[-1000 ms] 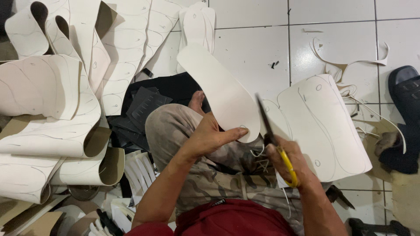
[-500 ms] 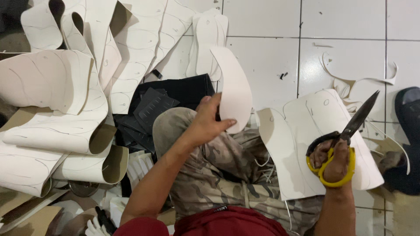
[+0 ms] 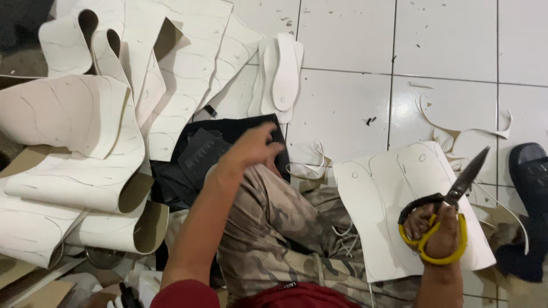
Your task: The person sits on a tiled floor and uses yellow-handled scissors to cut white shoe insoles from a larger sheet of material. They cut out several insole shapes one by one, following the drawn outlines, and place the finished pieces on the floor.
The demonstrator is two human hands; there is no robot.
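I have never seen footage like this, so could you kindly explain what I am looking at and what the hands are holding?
There is no machine here: a person sits on a tiled floor, filmed by a camera worn on their head, looking down over their lap. The right hand grips a pair of yellow-handled scissors, blades pointing up and away. The left hand is blurred and holds nothing, hovering above a black sheet. A white sheet with drawn outlines lies by the right knee. Curled white sheets pile up on the left, and cut sole shapes lie further out. Thin offcuts and a dark sandal are on the right.

Dark sandal [image 3: 528, 171], perhaps rubber
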